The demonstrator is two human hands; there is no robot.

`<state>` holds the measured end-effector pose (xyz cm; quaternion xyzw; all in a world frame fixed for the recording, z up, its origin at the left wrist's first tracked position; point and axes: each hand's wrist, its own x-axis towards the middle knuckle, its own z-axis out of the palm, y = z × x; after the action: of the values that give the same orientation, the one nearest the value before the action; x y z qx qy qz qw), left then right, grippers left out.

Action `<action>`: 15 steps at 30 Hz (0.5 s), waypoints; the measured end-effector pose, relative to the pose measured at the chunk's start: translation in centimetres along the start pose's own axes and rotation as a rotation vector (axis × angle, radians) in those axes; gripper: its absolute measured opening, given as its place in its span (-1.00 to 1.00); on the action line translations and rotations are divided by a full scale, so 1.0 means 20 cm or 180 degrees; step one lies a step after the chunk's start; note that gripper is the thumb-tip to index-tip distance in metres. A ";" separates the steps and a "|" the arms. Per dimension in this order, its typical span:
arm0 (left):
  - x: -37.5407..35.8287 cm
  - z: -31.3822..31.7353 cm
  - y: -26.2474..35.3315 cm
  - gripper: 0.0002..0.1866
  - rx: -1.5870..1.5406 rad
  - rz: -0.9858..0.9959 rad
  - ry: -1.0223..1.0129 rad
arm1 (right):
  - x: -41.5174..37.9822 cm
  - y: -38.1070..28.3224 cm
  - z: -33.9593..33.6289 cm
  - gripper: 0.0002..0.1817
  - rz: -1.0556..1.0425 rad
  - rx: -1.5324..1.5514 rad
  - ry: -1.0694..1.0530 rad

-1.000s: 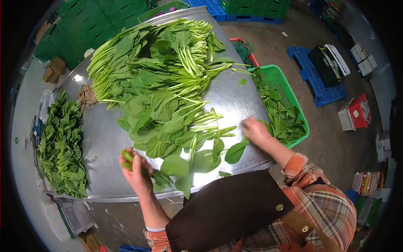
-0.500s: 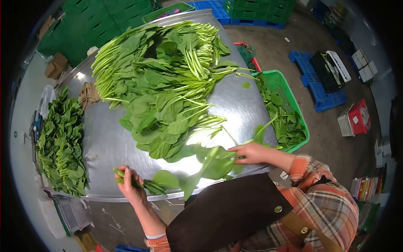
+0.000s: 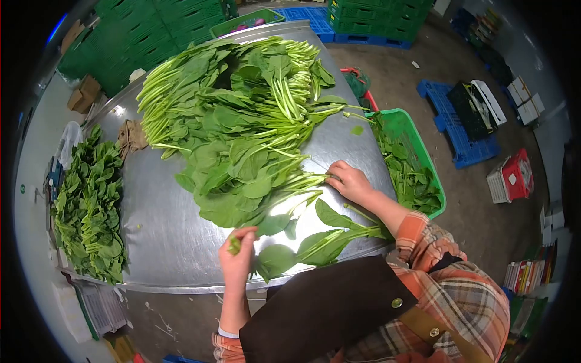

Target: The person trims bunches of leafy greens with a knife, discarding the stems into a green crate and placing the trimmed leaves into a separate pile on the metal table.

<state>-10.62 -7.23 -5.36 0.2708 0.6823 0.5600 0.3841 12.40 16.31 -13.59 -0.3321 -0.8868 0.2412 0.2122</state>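
Observation:
A large heap of leafy greens (image 3: 242, 121) with pale stems lies across the steel table (image 3: 158, 212). My right hand (image 3: 354, 183) pinches stem ends at the heap's near right side. Closed in a fist by the heap's lower edge, my left hand (image 3: 238, 254) holds leafy greens (image 3: 233, 244), whose cut stem ends poke out above the fingers. Between my hands and the apron, a loose leafy stalk (image 3: 333, 242) rests near the table's front edge, its stem pointing right.
Stacked greens (image 3: 91, 212) stand along the table's left end, near a crumpled brown cloth (image 3: 130, 138). Right of the table, a green crate (image 3: 422, 148) contains loose leaves. Blue pallets (image 3: 445, 115) and stacked green crates (image 3: 369, 21) occupy the floor beyond.
My right hand has let go of the leafy stalk, now lying by the front edge, and moved up to stems in the heap. My left hand has moved right and up with its greens.

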 end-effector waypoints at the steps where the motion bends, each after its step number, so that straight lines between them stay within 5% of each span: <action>1: 0.01 0.05 -0.01 -0.86 0.0306 0.0336 -0.0107 | 0.01 -0.06 -0.07 -0.81 -0.0153 -0.0026 -0.0024; 4: 0.06 0.20 0.02 -0.82 0.1457 0.2226 -0.0267 | 0.05 -0.29 -0.31 -0.83 -0.0497 0.0060 -0.0181; 8: 0.05 0.40 0.25 -0.66 0.2157 0.2950 -0.0052 | 0.07 -0.55 -0.49 -0.86 -0.0820 0.0803 0.0021; 11: 0.08 0.39 0.26 -0.65 0.2401 0.2614 -0.0258 | 0.08 -0.64 -0.50 -0.80 -0.0133 0.1481 -0.0224; 13: 0.13 0.36 0.17 -0.66 0.1702 0.1838 -0.0828 | 0.05 -0.62 -0.45 -0.72 0.0933 0.2303 -0.0742; 15: 0.14 0.34 0.10 -0.68 0.0913 0.0808 -0.1271 | 0.01 -0.56 -0.33 -0.73 0.1023 0.2375 -0.0805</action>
<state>-6.80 -0.73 -4.51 0.5108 0.6260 0.4369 0.3954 10.33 10.93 -1.99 -0.3344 -0.6948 0.6144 0.1672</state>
